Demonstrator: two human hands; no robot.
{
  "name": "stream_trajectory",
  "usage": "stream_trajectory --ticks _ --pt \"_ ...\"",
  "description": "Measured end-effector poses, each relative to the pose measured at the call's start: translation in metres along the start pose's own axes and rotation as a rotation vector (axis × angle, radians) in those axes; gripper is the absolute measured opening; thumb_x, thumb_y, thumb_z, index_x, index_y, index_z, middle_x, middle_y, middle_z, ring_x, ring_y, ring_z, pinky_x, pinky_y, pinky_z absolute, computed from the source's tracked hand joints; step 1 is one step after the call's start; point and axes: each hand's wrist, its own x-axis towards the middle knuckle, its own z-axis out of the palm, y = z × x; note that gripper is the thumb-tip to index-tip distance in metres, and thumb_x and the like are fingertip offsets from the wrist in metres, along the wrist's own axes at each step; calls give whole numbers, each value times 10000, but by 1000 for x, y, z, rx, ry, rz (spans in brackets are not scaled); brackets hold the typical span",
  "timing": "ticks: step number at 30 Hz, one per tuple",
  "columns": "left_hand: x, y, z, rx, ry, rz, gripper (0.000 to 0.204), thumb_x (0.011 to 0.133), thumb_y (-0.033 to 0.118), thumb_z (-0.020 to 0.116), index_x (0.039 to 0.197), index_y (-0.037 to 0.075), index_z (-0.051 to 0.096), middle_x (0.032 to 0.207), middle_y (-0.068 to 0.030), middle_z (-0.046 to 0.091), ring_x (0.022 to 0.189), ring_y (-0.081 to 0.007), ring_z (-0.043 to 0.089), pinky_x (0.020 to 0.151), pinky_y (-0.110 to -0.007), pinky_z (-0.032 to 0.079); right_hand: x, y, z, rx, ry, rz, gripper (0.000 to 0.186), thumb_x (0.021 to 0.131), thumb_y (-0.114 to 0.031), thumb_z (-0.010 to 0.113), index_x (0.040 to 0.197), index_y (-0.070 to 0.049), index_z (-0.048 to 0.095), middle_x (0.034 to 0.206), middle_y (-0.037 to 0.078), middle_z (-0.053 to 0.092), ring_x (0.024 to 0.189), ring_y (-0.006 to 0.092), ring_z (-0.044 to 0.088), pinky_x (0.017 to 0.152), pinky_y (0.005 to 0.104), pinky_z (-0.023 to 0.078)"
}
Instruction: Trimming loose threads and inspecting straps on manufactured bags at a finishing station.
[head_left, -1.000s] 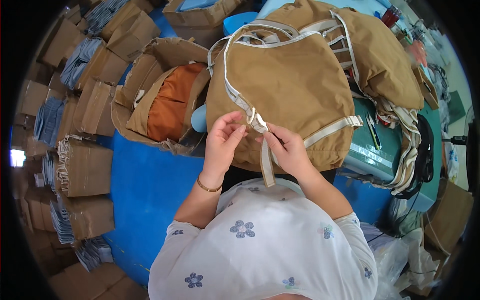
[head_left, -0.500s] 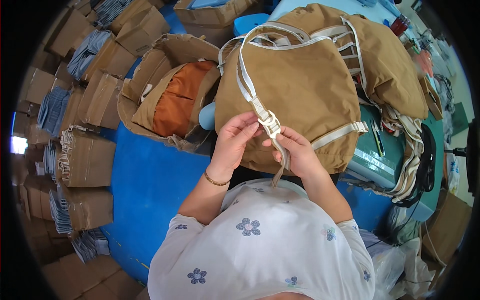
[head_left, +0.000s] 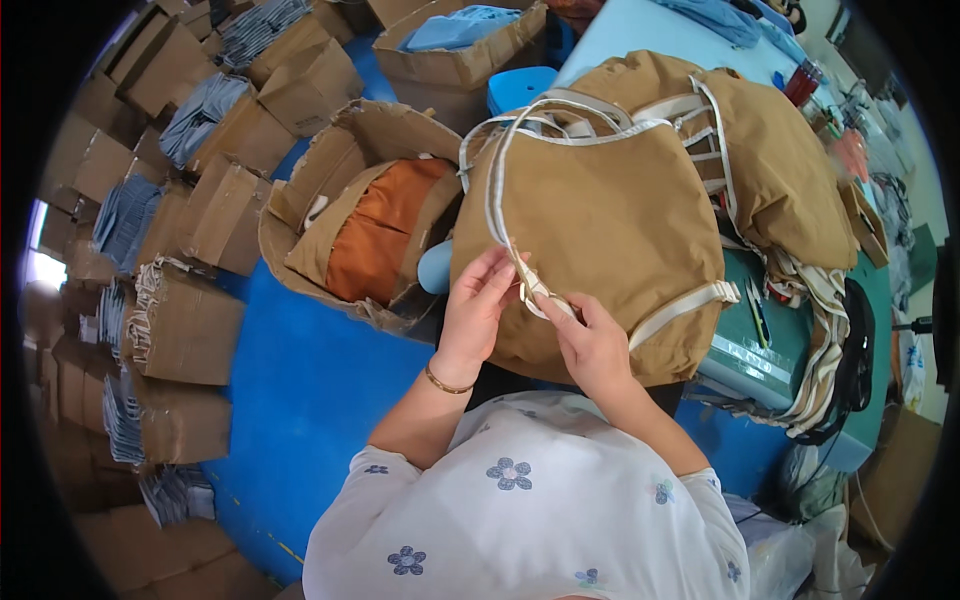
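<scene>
A tan backpack point(head_left: 610, 215) with white-edged straps lies in front of me. One shoulder strap point(head_left: 497, 185) loops down from its top to my hands. My left hand point(head_left: 474, 308) pinches this strap just above a white plastic buckle point(head_left: 533, 290). Thumb and fingers of my right hand point(head_left: 592, 345) close on the buckle's lower end and the strap there. Much of the buckle is covered by my fingers. Low on the bag's right side, a second white strap point(head_left: 680, 310) ends in a white buckle piece point(head_left: 727, 292).
Left of the bag stands an open carton point(head_left: 285, 215) with an orange and tan bag point(head_left: 385, 235) inside. Another tan bag point(head_left: 780, 150) lies behind on the right. Scissors point(head_left: 757, 312) rest on a green surface. Several cartons point(head_left: 185, 325) line the left over the blue floor point(head_left: 300, 400).
The view has shifted, so the scene sits lower. My right hand has moved up onto the buckle, and the hanging strap tail no longer shows below it.
</scene>
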Motion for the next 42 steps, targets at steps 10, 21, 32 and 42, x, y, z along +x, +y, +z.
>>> stream_trajectory --ticks 10,21,32,42 --pt "-3 8 -1 -141 -24 -26 372 970 109 409 1314 -26 447 1283 -159 534 1128 -224 550 971 -363 438 4 -5 6 -221 34 -65 503 704 -26 606 1182 -179 635 1025 127 557 843 269 584 655 337 515" --pt "-2 3 -6 -24 27 -55 315 984 127 429 1247 -25 511 1105 -130 629 925 -188 625 826 -297 507 9 -11 0 106 -78 -124 451 762 -169 696 1201 -137 599 981 106 564 818 254 574 668 331 502" --pt "-11 -6 1 76 -61 -26 285 975 101 468 1214 -37 538 1105 -86 625 937 -113 592 826 -245 476 37 7 -12 -83 49 -127 382 781 -133 674 1159 -174 638 932 45 590 794 218 588 684 333 484" --pt "-16 -9 13 236 -87 60 336 960 65 488 1278 -41 495 1197 -83 585 1071 -118 538 949 -242 405 28 9 -8 -69 156 -141 335 759 -120 690 1092 -142 666 945 28 606 778 201 598 681 333 484"
